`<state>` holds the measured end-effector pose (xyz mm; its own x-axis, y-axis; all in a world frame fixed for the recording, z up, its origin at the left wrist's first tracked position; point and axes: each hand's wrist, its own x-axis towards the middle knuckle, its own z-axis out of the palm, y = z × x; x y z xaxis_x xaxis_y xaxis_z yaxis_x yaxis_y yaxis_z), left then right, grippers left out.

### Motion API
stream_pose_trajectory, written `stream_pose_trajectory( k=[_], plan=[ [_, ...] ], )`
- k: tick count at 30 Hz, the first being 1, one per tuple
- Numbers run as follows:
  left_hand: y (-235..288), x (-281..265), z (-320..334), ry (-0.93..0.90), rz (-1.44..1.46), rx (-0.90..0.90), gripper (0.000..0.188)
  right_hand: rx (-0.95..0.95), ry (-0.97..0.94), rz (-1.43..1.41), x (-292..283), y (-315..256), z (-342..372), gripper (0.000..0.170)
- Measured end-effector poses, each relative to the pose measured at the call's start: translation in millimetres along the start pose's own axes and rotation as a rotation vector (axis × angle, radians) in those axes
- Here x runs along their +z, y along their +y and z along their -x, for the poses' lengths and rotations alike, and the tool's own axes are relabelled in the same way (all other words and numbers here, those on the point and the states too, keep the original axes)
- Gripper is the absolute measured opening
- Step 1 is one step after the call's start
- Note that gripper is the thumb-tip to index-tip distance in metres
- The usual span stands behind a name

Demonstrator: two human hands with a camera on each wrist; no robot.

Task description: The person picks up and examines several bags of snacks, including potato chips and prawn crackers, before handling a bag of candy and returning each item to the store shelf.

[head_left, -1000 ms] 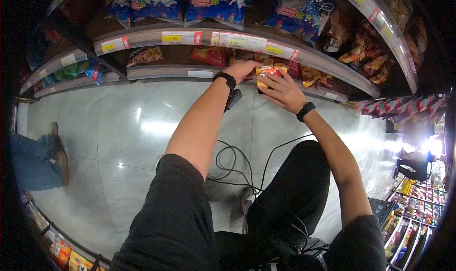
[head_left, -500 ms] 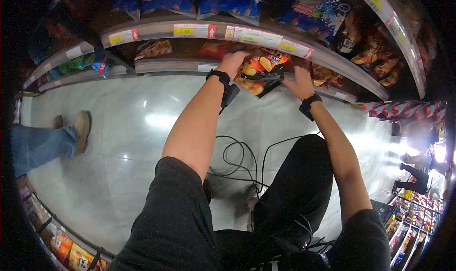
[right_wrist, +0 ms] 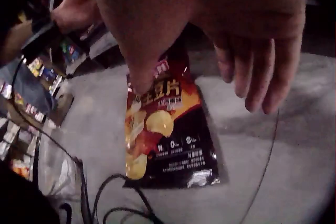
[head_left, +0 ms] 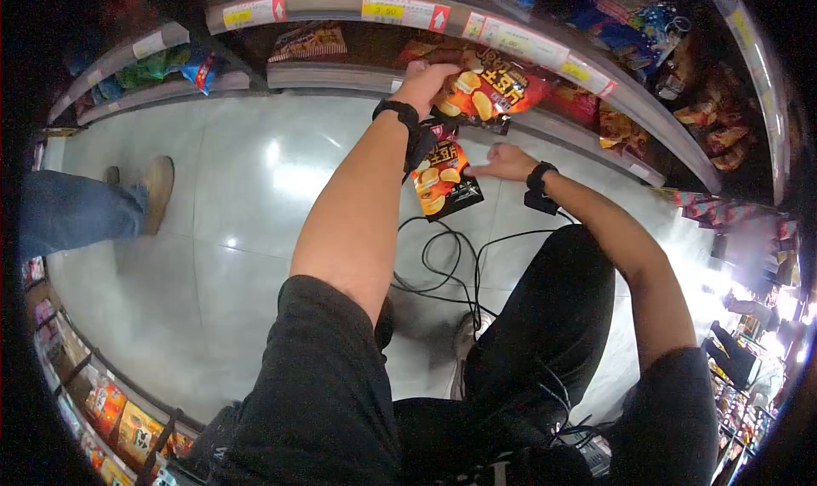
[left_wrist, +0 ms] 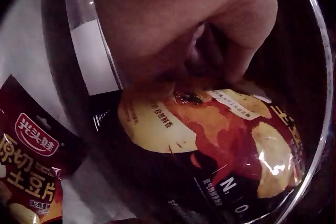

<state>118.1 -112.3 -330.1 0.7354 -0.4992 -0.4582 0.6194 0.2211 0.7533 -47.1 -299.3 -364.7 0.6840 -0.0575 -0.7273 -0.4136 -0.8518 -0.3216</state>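
In the head view my left hand is at the lower shelf, gripping the edge of a red and black potato chip bag. From the left wrist, the fingers meet the top of this bag, and their tips are partly hidden. A second potato chip bag lies face up on the floor in front of the shelf. My right hand is beside it. In the right wrist view the thumb overlaps the upper part of that bag, while the other fingers hang loosely apart from it.
A shelf edge with price labels runs above the hands. More snack bags sit on the lower shelf to the right. Black cables loop across the floor near my knee. Someone's shoe stands at the left.
My right hand has moved from the shelf down toward the floor. A chip bag now shows on the floor under it, while my left hand stays at the shelf with a chip bag.
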Motion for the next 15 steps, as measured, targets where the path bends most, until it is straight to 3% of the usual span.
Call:
stream_pose_trajectory(
  k=[4,7,10,13,15],
  plan=[
    [4.4,-17.8,3.4,-0.046,0.028,0.038,0.022,-0.014,-0.072,0.026,43.3,1.8,-19.5,0.123],
    [13.4,-19.1,21.4,0.008,-0.015,0.052,0.021,-0.015,0.023,-0.048,58.7,4.8,-34.3,0.105],
    [11.5,-31.3,16.7,-0.023,-0.012,0.015,0.023,-0.044,-0.327,-0.383,48.5,10.2,-49.5,0.073],
    [3.0,-42.3,7.6,-0.058,0.075,0.059,0.024,-0.124,-0.359,-0.472,34.4,6.3,-47.0,0.042],
    [1.1,-48.6,3.2,-0.012,0.144,0.062,0.023,-0.216,-0.329,-0.364,13.5,6.5,-40.9,0.035]
  ],
)
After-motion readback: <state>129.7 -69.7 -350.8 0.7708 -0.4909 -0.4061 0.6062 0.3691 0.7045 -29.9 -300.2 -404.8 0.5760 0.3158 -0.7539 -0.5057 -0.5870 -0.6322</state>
